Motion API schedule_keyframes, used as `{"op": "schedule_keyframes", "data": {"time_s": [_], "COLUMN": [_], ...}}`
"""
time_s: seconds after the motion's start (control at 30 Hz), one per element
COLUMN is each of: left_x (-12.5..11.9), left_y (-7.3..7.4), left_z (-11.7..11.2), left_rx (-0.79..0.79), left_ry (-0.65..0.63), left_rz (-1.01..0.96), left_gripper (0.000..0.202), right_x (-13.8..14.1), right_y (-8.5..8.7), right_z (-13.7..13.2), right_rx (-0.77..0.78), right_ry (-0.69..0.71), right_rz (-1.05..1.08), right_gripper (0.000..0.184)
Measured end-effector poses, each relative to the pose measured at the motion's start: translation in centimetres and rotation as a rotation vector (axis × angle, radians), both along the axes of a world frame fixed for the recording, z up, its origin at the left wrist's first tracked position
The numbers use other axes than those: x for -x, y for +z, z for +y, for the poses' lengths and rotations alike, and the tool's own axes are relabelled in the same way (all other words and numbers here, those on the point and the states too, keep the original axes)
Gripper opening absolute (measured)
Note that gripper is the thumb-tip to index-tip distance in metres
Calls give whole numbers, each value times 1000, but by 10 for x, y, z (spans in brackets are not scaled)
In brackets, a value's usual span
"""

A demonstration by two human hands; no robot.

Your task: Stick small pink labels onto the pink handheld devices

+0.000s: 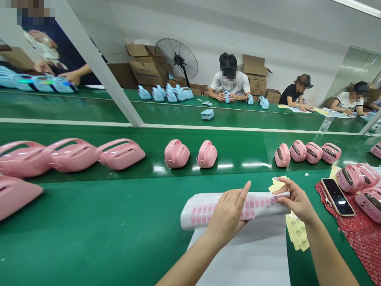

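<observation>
My left hand [228, 214] rests on a curled white sheet of small pink stickers [196, 212], index finger stretched up, other fingers pressing the sheet down. My right hand [293, 198] pinches the sheet's right edge between thumb and fingers. The sheet lies on the green table [104, 230] in front of me, on top of a larger white sheet [253, 254].
Pink plastic housings stand in a row on the green belt [238, 153], several at left [120, 153], two in the middle [176, 153], several at right [297, 151]. A phone [337, 196] lies on a red cloth [363, 234]. Yellow backing papers [296, 232] lie beside my right wrist. Other people work across the line.
</observation>
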State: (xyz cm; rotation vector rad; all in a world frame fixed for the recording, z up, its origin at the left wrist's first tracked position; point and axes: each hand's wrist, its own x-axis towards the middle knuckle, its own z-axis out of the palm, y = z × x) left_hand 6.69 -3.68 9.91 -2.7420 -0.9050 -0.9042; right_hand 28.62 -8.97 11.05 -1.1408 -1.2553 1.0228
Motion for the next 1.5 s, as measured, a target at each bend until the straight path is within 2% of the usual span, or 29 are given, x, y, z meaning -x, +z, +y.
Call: {"op": "schedule_keyframes", "data": {"time_s": [0.2,0.3,0.47,0.53,0.6,0.73,0.8,0.87,0.93,1.07,1.13,1.23,1.37,1.5], "left_x": [3,5,14,16,15,10,7,3,-2,-14,-19,-24,-30,-32], "left_y": [2,2,3,6,14,40,51,53,46,14,-2,-19,-32,-40], "left_z": [10,13,17,18,18,27,41,62,85,113,115,107,97,97], "left_rx": [-9,59,188,206,255,458,515,572,633,735,760,732,644,641], "left_ry": [16,17,-47,-26,22,111,128,134,125,117,140,196,233,205], "left_rz": [79,114,79,65,91,237,272,298,332,408,440,443,403,394], "left_gripper": [79,67,64,54,42,28,26,26,30,49,54,41,32,31], "right_x": [6,9,13,15,15,10,5,1,-1,0,1,3,1,-2], "right_y": [-2,-4,-8,-8,-7,1,5,4,-2,-25,-37,-50,-60,-69], "right_z": [0,3,9,10,11,20,32,48,68,100,109,116,117,116], "right_rx": [-16,-22,-30,-26,-14,53,81,98,148,285,322,353,357,342], "right_ry": [-29,-46,-122,-134,-144,-113,-99,-111,-144,-194,-198,-200,-194,-198], "right_rz": [-25,-28,-17,11,35,-10,-104,-247,-400,-532,-553,-588,-622,-643], "right_gripper": [41,40,39,40,40,39,42,45,48,46,44,46,47,45]}}
